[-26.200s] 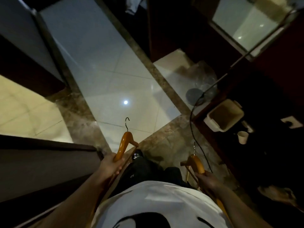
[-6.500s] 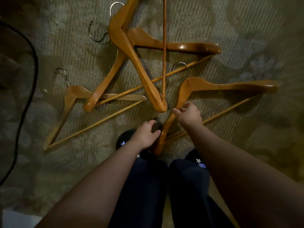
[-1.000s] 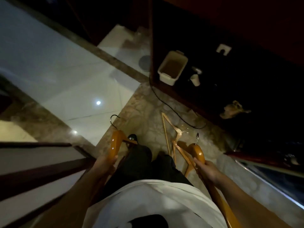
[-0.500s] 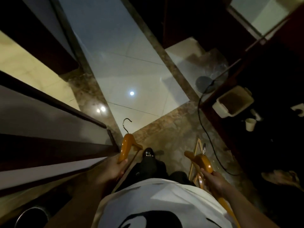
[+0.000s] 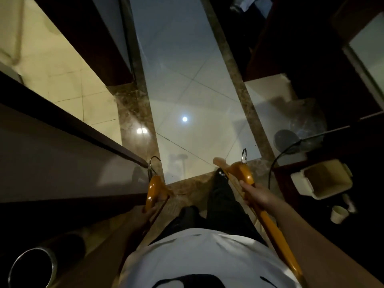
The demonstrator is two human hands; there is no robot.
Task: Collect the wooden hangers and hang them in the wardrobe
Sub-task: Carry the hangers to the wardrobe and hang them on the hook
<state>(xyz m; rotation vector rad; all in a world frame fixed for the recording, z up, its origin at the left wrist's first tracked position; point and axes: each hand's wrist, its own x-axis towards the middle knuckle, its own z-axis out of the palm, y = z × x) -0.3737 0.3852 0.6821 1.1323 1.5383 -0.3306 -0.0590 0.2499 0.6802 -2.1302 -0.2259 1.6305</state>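
Note:
I carry one orange wooden hanger in each hand, seen from above over my white shirt and dark trousers. My left hand (image 5: 143, 215) grips the left hanger (image 5: 154, 188) by its shoulder, its metal hook pointing forward beside a dark wall edge. My right hand (image 5: 256, 196) grips the right hanger (image 5: 242, 172), whose hook stands upright and whose long arm runs back along my forearm. No wardrobe rail is visible.
A glossy white tiled floor (image 5: 187, 84) with brown marble borders stretches ahead. A cream bin (image 5: 324, 181) and a cup (image 5: 338, 214) sit at the right with a black cable (image 5: 276, 161). A metal bin (image 5: 33, 267) stands at lower left. Dark wooden panels (image 5: 62, 125) line the left.
I have turned and stepped forward; the hangers left on the floor have dropped out of view. Both hands keep their grip on the same hangers.

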